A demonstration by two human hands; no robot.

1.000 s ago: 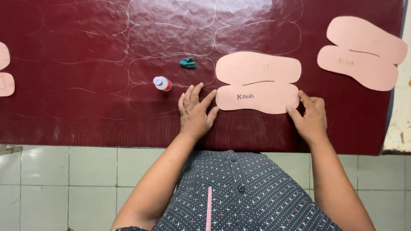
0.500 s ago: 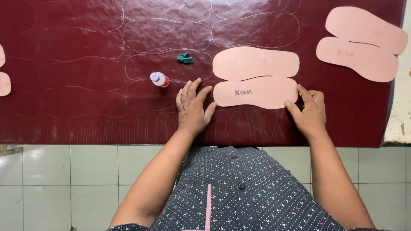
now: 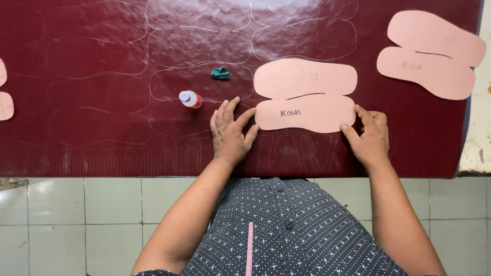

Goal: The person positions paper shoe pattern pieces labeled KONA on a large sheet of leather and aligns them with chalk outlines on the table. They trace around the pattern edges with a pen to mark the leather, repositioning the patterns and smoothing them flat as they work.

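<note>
**Sole templates pinned flat on maroon sheet**

Left hand [image 3: 231, 132] lies spread and flat, fingertips at the pink sole templates' [image 3: 305, 95] 9 o'clock end. Right hand [image 3: 369, 139], fingers extended, presses the 3 o'clock end. Templates look thin, light, bendable, likely slippery; best gripped at edges.

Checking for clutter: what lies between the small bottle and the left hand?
Nothing: in the head view only bare maroon sheet with chalk outlines separates the bottle from the left hand. The green scrap sits farther up.
</note>
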